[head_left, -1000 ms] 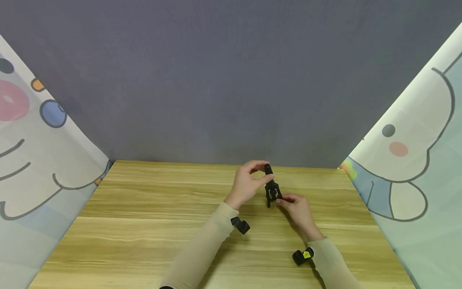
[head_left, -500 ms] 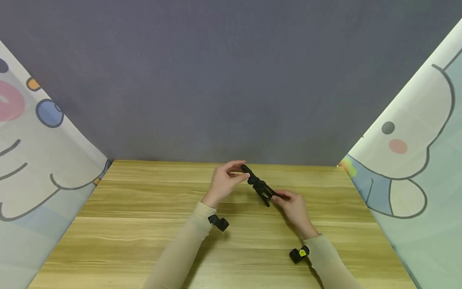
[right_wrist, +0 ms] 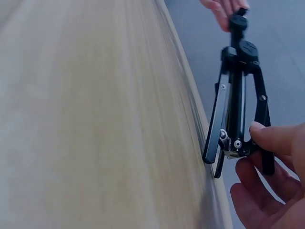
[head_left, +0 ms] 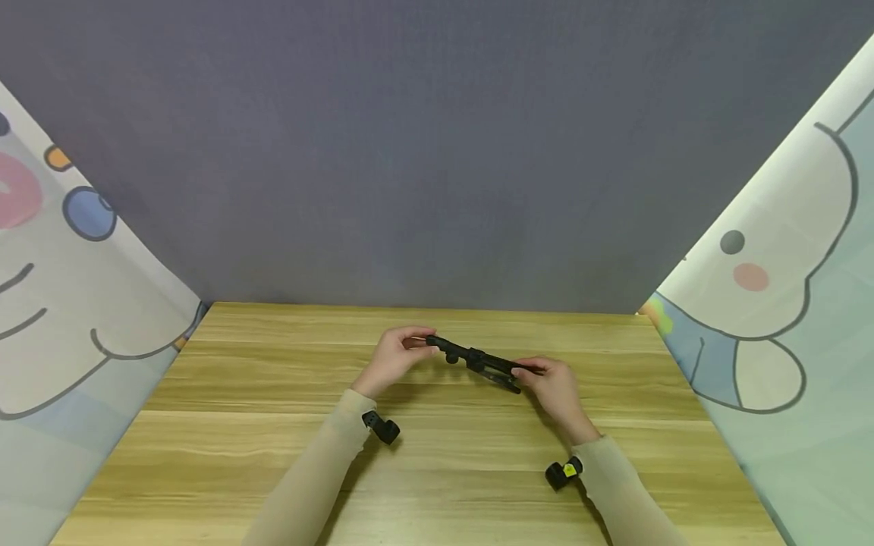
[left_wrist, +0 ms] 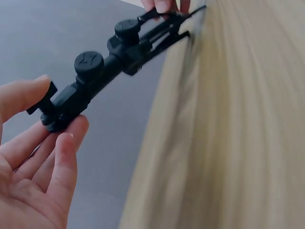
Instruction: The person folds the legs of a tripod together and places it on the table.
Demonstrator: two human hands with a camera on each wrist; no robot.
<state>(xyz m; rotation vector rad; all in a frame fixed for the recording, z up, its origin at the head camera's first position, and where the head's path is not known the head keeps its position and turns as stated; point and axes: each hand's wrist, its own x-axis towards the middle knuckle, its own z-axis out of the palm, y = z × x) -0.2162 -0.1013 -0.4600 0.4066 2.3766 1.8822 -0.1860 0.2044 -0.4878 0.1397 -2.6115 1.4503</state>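
A small black mini tripod (head_left: 474, 359) is held lengthwise between both hands, slightly tilted, over the far part of the table. Its head end is pinched between thumb and fingers of my left hand (head_left: 392, 360). Two round knobs show along its column in the left wrist view, one of them a larger knob (left_wrist: 89, 67). My right hand (head_left: 558, 390) pinches one leg at the foot end. In the right wrist view the legs (right_wrist: 217, 121) stand partly spread around the centre column, with metal braces between them. The left palm is visible; some right fingers lie behind the leg.
Beneath the hands lies a wood-grain table (head_left: 444, 470). A grey wall panel (head_left: 423, 152) rises behind its back edge. Printed cartoon curtains flank it, a left curtain (head_left: 82, 303) and a right curtain (head_left: 771, 364).
My left hand has moved left and slightly down, swinging the tripod's head from pointing away to pointing left. My right hand has stayed nearly in place, holding the leg end.
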